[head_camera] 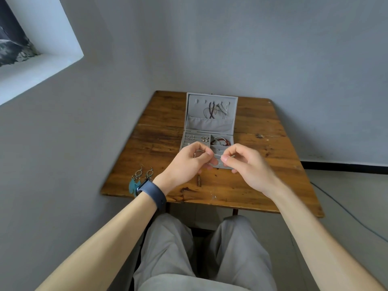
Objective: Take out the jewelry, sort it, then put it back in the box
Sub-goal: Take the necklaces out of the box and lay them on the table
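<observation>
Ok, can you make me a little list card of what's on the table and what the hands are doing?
Table: wooden table
Box: grey jewelry box, lid open
In the lid: necklaces hanging
In the tray: red bead bracelet, small earrings
Out on the table: two feather earrings, left of the box
Left hand: pinches a thin chain
Right hand: pinches the same chain

Both hands (218,162) pinch a thin chain (217,155) over the open jewelry box (210,122).
</observation>
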A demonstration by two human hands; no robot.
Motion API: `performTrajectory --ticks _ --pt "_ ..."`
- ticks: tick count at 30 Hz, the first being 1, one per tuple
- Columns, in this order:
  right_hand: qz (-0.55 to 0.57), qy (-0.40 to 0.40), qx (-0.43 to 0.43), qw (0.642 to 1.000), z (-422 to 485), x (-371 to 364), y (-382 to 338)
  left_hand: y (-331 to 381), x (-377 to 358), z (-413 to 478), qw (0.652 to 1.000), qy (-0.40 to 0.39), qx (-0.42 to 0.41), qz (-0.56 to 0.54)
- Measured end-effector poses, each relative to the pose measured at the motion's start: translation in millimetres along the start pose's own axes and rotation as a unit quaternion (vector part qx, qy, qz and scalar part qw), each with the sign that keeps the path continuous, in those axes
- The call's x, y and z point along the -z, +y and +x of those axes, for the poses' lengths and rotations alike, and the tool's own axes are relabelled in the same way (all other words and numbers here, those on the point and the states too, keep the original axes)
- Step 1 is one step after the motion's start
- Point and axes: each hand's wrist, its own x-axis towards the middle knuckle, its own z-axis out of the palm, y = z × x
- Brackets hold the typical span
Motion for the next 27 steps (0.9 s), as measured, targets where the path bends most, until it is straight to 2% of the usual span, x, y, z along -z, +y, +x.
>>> performTrajectory --ticks 7,13,16,23,27 --pt "0.011 0.012 -0.028 0.999 -1.6 -1.9 0.8 -19.9 -11.6 -5.4 0.999 0.012 -0.012 0.034" --pt "0.014 0.02 -0.038 0.999 -4.3 -6.5 6.6 -34.5 -21.9 -10.6 0.989 0.004 -0.011 0.144" --pt "0.014 0.022 -0.041 0.999 -5.8 -7.4 9.0 -37.9 -24.3 -11.2 0.981 0.019 -0.037 0.187" --pt "0.025 0.052 -0.054 0.997 -7.5 -7.6 17.5 -41.2 -23.1 -12.7 0.978 0.009 -0.082 0.194" --pt "0.038 0.084 -0.072 0.993 -6.8 -9.0 25.7 -43.0 -18.8 -13.7 0.985 0.012 -0.058 0.162"
